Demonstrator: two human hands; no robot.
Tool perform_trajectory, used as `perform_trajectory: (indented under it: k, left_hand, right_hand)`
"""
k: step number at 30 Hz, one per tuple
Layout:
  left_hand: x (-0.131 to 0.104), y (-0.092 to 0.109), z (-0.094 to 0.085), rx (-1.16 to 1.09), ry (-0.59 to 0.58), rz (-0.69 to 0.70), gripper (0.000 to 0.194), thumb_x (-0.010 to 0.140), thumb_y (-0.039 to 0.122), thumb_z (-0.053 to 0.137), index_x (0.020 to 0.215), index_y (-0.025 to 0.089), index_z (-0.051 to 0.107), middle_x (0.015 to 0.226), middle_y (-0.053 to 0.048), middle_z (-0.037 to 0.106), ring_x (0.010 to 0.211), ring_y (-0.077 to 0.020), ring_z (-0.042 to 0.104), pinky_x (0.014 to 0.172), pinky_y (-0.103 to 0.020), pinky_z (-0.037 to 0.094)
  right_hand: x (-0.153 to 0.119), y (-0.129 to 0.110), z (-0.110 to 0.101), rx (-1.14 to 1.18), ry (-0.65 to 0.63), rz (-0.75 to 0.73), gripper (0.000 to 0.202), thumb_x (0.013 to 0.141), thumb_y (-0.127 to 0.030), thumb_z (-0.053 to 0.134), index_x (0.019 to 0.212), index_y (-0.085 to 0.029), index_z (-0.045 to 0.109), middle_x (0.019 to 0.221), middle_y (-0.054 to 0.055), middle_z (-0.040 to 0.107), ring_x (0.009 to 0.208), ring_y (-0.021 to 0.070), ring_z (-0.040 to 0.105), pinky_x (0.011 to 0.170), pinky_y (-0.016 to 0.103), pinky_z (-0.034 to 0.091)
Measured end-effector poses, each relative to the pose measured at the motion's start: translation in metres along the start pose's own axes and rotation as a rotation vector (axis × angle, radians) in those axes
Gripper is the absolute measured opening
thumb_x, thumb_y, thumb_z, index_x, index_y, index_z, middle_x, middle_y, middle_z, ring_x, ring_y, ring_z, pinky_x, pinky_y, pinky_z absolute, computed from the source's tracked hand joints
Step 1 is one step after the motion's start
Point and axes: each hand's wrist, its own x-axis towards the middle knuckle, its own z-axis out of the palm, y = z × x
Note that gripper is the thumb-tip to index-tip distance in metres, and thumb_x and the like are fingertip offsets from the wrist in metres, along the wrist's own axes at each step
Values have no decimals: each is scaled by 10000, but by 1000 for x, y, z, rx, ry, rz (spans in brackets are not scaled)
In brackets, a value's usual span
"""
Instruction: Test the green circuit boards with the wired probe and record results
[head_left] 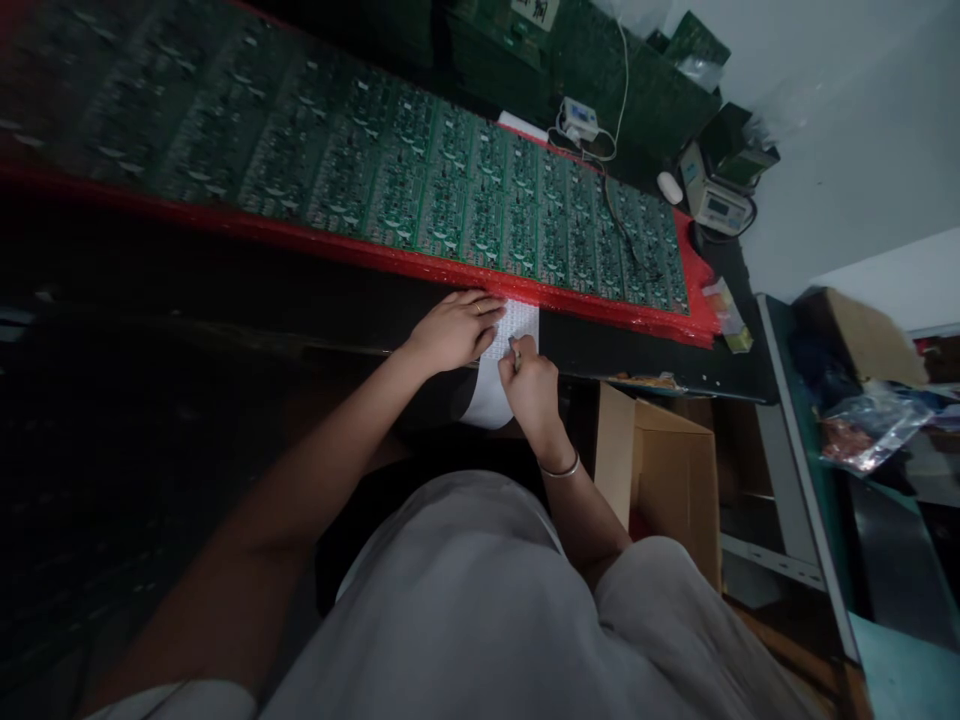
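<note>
A white strip of paper (490,392), with rows of small print on its upper part, lies at the table's front edge, and its lower end curls down over it. Fingers stretched out and flat, my left hand (459,328) rests at the strip's left side and holds nothing. My right hand (531,382) is closed around a slim pen-like tool (516,358) on the strip's right side. Only a short piece of that tool shows, so its exact kind is unclear. Just beyond both hands, green circuit boards (450,185) lie in a long row on red wrap (420,264).
An open cardboard box (675,470) stands below the table edge at right. A small white device (579,115) with cables sits behind the boards. Farther right are a box with a display (720,200) and a shelf (806,450) holding plastic bags.
</note>
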Motion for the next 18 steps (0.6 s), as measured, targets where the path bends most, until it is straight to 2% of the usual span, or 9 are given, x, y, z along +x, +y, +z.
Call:
perform_trajectory:
  k: [4, 13, 15, 18]
  left_hand:
    - [0, 0, 1, 6, 2, -3, 470, 1050, 315, 413, 1429, 182, 656, 1540, -76, 604, 1463, -306, 505, 1196, -508, 419]
    - [1, -1, 2, 22, -7, 0, 485, 1058, 319, 405, 1445, 150, 643, 1546, -90, 598, 1463, -314, 494, 1206, -498, 404]
    - [2, 1, 0, 22, -13, -5, 497, 1062, 306, 393, 1495, 181, 604, 1552, -88, 593, 1456, -314, 496, 1190, -501, 411]
    - [6, 7, -4, 45, -54, -6, 500, 1064, 319, 410, 1541, 300, 560, 1604, -54, 542, 1459, -337, 476, 1150, -532, 417]
  right_hand:
    - [-2, -1, -1, -17, 12, -11, 259, 974, -212, 383, 1069, -141, 612, 749, 79, 705, 615, 189, 631, 627, 276, 415]
    - [-10, -2, -2, -58, 21, -4, 223, 960, -198, 407, 1034, -144, 611, 705, 62, 682, 596, 177, 603, 609, 257, 392]
    - [-10, -1, -2, -59, 15, -8, 233, 962, -200, 404, 1039, -139, 615, 702, 66, 681, 598, 183, 606, 605, 260, 392]
    - [-10, 0, -3, -46, 39, -29, 235, 958, -205, 405, 1032, -144, 619, 686, 60, 677, 588, 176, 594, 596, 255, 387]
